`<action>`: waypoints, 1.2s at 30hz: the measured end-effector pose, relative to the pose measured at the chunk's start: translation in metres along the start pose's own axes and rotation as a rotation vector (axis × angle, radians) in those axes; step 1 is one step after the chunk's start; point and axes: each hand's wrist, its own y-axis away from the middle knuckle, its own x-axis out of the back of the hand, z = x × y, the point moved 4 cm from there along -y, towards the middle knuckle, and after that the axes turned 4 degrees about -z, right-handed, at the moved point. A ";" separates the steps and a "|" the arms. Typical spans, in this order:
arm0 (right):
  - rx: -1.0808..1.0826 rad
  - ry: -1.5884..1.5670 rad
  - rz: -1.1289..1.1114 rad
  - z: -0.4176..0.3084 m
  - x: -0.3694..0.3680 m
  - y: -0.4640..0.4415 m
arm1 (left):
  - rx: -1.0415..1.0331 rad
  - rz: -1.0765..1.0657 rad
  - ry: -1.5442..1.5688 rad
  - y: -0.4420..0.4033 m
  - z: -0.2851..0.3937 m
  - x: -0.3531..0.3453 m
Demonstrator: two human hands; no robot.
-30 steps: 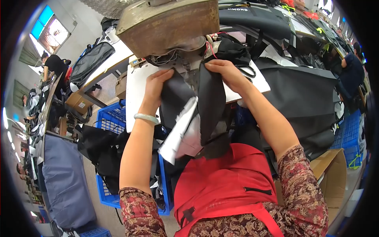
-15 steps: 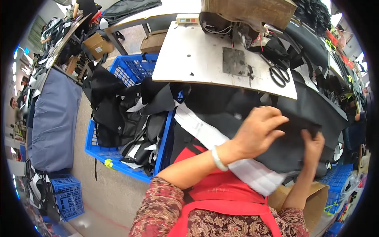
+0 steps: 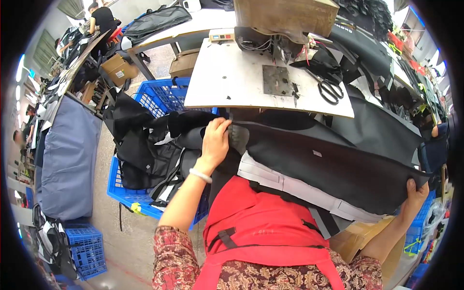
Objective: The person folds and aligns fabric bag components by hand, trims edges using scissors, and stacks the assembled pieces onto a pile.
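Observation:
A long black fabric panel (image 3: 328, 166) with a small pale label is stretched across my lap below the table edge. My left hand (image 3: 215, 142) is closed on its left end, beside the heap of black pieces. At the far right my right hand (image 3: 416, 195) pinches the other end, thumb on top and fingers mostly hidden behind. A white strip (image 3: 290, 186) shows along the panel's lower edge, above the red apron (image 3: 261, 217). More black fabric (image 3: 372, 125) lies behind the panel.
Ahead is a white worktable (image 3: 217, 82) with black scissors (image 3: 330, 92), a metal plate (image 3: 276, 80) and a machine under a cardboard box (image 3: 285, 17). To the left, a blue crate (image 3: 116, 186) holds black pieces (image 3: 137, 154). A cardboard box (image 3: 360, 237) stands low right.
My left hand has moved left and my right hand right and down, spreading the black panel between them. The view has shifted slightly, and the white strip is now partly covered.

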 end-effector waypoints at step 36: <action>0.173 -0.040 -0.946 -0.055 -0.280 -0.069 | -0.489 -0.270 0.064 -0.087 0.166 0.042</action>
